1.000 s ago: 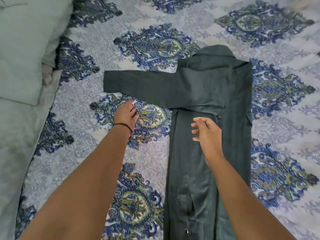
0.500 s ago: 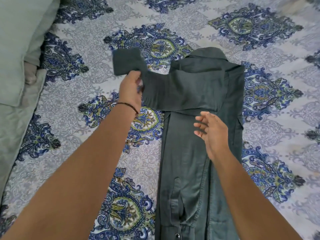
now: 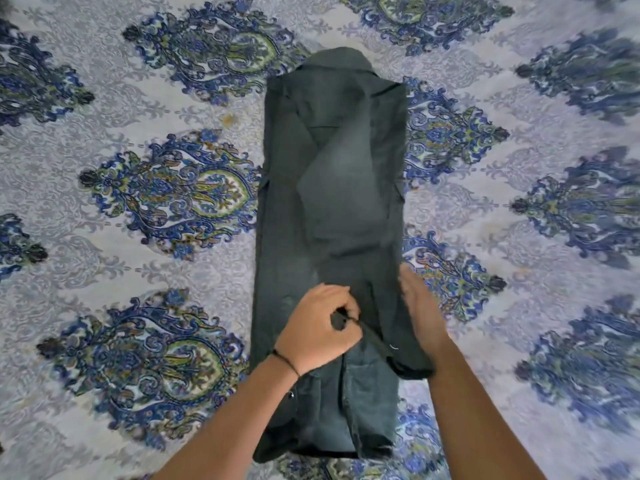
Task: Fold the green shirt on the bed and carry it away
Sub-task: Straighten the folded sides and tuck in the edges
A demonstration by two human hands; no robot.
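Dark green long-sleeved cotton shirt point(image 3: 332, 188) lies flat on the bed, on the pale bedsheet with blue paisley medallions point(image 3: 138, 98), roughly mid-frame. It forms one long narrow strip with both sides turned in. The collar is at the far end and the hem at the near end. One sleeve point(image 3: 343, 202) is laid over the body, running diagonally from the far-left shoulder to the near right. Its cuff end sits just off the strip's right edge. The fabric is mostly smooth, rumpled at the hem, with the button placket showing near the bottom.

Left hand point(image 3: 317, 329), thin black cord bracelet point(image 3: 285, 358) on the wrist, has fingers curled and pinches the sleeve fabric near the cuff. Right hand point(image 3: 420, 306) is motion-blurred, fingers straight, lying along the shirt's right edge and gripping nothing. The hands are close together but not touching.
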